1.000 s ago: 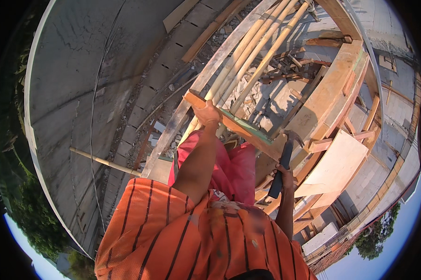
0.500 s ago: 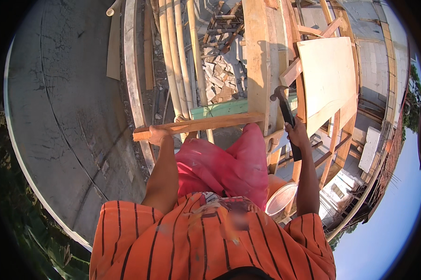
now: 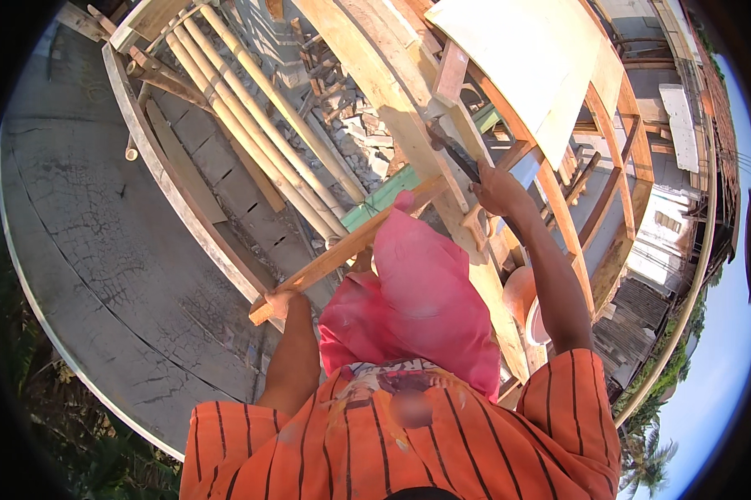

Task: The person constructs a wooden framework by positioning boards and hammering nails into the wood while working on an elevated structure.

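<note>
The right hand [image 3: 500, 192] is now farther forward, and the hammer [image 3: 459, 157] slants toward the far left; its handle end no longer shows behind the hand. One knee [image 3: 404, 223] now overlaps the wooden plank [image 3: 332, 262].

One hammer [image 3: 457, 157], two hands [image 3: 502, 192]

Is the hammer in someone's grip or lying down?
Gripped: the right hand is closed around the hammer, which sticks out beyond it. Whether its head touches anything, I cannot tell.
</note>
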Motion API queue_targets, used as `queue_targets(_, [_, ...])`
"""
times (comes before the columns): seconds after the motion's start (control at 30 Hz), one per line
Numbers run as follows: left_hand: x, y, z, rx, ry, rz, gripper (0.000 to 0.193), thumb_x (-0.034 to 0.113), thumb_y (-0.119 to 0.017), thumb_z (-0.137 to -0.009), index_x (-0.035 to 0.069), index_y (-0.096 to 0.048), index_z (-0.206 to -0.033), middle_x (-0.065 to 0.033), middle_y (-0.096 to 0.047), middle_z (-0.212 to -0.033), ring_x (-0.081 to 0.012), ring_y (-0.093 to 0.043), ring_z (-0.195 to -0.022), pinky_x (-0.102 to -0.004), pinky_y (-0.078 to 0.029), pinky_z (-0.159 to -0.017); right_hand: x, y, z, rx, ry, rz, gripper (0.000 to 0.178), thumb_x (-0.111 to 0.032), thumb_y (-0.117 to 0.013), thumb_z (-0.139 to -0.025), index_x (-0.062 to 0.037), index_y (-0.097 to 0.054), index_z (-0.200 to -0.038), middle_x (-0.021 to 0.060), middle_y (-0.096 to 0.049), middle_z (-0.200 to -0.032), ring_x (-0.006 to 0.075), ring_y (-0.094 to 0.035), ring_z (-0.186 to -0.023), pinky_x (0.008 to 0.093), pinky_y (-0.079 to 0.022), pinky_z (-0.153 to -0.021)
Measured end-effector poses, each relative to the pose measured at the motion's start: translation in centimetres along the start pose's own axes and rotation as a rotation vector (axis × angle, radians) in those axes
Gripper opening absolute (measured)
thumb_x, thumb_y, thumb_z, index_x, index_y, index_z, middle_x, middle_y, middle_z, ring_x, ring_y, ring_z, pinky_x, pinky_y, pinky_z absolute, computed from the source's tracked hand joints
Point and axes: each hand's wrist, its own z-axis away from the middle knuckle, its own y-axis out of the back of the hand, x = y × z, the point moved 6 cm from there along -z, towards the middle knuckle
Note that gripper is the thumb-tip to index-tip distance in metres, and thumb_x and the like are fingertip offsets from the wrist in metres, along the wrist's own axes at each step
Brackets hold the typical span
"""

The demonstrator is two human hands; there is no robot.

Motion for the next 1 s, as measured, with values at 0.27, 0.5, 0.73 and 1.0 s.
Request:
queue_targets(0.27, [0.4,0.2,1.5,-0.019,-0.071,0.087,0.058,0.043,-0.059,-0.076,-0.009,-0.067,-0.099,-0.0217,-0.066,-0.102,-0.0337,-0.064,-0.089,-0.0418,-0.050,-0.081,0.7,-1.4,0.3,0.015,-0.040,-0.084,0.031,-0.019,-0.056,-0.091,0.0041,-0.040,-0.105,0.0321,-0.062,-0.088,0.0479,-0.061,-0.088,0.0539,-0.048,-0.077])
queue_targets(0.5, [-0.8,0.0,0.4,-0.047,-0.024,0.114,0.057,0.041,-0.058,-0.076,-0.009,-0.064,-0.102,-0.0229,-0.066,-0.102,-0.0356,-0.063,-0.090,-0.0436,-0.049,-0.082,-1.3,-0.9,0.3,-0.016,-0.042,0.020,0.035,-0.014,-0.056,-0.088,0.0061,-0.037,-0.109,0.0351,-0.061,-0.087,0.0495,-0.061,-0.089,0.0546,-0.048,-0.077])
queue_targets(0.73, [-2.0,-0.9,-1.5,-0.076,0.008,0.145,0.057,0.039,-0.057,-0.076,-0.010,-0.062,-0.105,-0.0241,-0.065,-0.102,-0.0375,-0.063,-0.090,-0.0455,-0.048,-0.082,-3.6,0.5,0.1,-0.013,0.114,0.111,0.038,-0.012,-0.056,-0.088,0.0105,-0.036,-0.110,0.0358,-0.061,-0.085,0.0507,-0.061,-0.088,0.0543,-0.049,-0.077])
queue_targets(1.0, [-1.1,-2.3,-2.5,-0.156,-0.051,0.164,0.060,0.034,-0.057,-0.076,-0.010,-0.053,-0.117,-0.0279,-0.061,-0.108,-0.0432,-0.058,-0.099,-0.0491,-0.043,-0.089,0.2,-1.8,-2.2,-0.034,0.295,0.325,0.031,-0.013,-0.056,-0.089,0.0082,-0.036,-0.101,0.0268,-0.059,-0.070,0.0354,-0.064,-0.055,0.0433,-0.052,-0.050])
